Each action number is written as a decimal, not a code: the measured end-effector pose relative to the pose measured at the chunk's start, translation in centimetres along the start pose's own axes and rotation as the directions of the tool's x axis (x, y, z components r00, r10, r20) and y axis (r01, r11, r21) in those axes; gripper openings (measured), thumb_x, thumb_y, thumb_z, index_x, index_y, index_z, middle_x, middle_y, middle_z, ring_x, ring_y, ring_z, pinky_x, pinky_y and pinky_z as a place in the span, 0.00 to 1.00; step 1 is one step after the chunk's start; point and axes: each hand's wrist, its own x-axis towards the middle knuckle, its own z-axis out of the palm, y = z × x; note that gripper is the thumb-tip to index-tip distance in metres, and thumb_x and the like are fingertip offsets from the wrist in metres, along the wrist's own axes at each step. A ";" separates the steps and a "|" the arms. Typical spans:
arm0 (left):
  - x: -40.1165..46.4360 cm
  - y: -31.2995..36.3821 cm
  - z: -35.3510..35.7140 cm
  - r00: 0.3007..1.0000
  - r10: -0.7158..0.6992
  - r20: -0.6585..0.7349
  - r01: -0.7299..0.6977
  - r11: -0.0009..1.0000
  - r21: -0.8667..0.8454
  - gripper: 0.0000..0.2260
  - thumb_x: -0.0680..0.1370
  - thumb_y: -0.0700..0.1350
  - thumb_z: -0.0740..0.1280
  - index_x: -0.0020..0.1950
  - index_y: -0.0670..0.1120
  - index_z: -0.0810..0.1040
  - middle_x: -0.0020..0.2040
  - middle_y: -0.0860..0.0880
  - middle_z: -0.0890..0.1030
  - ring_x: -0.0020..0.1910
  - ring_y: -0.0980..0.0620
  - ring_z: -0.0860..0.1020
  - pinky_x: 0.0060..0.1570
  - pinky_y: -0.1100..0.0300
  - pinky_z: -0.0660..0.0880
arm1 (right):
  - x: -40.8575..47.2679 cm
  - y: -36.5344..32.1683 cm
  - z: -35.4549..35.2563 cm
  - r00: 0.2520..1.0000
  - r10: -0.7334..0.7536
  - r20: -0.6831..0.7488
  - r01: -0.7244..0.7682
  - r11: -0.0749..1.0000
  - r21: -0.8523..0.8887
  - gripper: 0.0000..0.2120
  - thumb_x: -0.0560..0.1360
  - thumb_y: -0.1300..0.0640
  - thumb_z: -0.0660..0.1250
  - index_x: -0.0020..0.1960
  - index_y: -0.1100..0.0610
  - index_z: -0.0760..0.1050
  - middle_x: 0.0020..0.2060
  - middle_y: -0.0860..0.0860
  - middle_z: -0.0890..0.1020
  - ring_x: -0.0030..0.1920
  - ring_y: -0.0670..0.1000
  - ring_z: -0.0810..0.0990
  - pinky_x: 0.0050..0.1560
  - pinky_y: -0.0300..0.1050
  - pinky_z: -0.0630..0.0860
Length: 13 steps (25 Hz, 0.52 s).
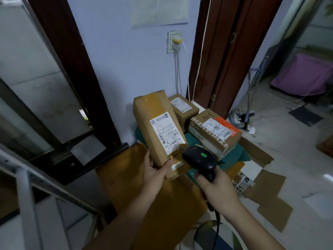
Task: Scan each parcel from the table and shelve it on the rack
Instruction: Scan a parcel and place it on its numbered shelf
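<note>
- The left hand [155, 175], at lower centre of the frame, grips the near end of a long cardboard parcel [158, 130], thumb pressed on its front face, fingers wrapped behind.
- That parcel stands tilted, lifted above the counter [126, 170], its white label [166, 132] facing the viewer, with tape over the top end.
- The right hand [219, 189], just right of it, is closed around the handle of a black scanner [200, 157]; a green light glows on the scanner's head, which sits close to the label's lower edge.
- A dark cable [217, 226] hangs from the scanner's handle toward the bottom of the frame.
- Behind, at centre right, two more boxes rest on a green cloth [239, 152]: a small box [183, 108] against the wall, and a wider box [216, 134] with an orange patch beside its label.
- All three are sealed; what is in them cannot be told.
- Flattened cardboard [270, 193] lies on the floor at lower right.
- A white rack [27, 195] frame fills the lower left corner.
- A wall socket [174, 41] with plugs sits upper centre.
</note>
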 end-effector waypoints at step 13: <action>-8.7 -2.0 0.2 0.998 0.046 -0.039 -0.047 0.999 -0.028 0.46 0.69 0.46 0.82 0.79 0.65 0.61 0.65 0.55 0.82 0.63 0.54 0.81 0.61 0.49 0.82 | -6.2 0.9 -3.6 0.994 -0.051 0.096 0.049 0.999 0.022 0.05 0.77 0.58 0.69 0.48 0.58 0.74 0.26 0.52 0.78 0.24 0.47 0.79 0.28 0.39 0.74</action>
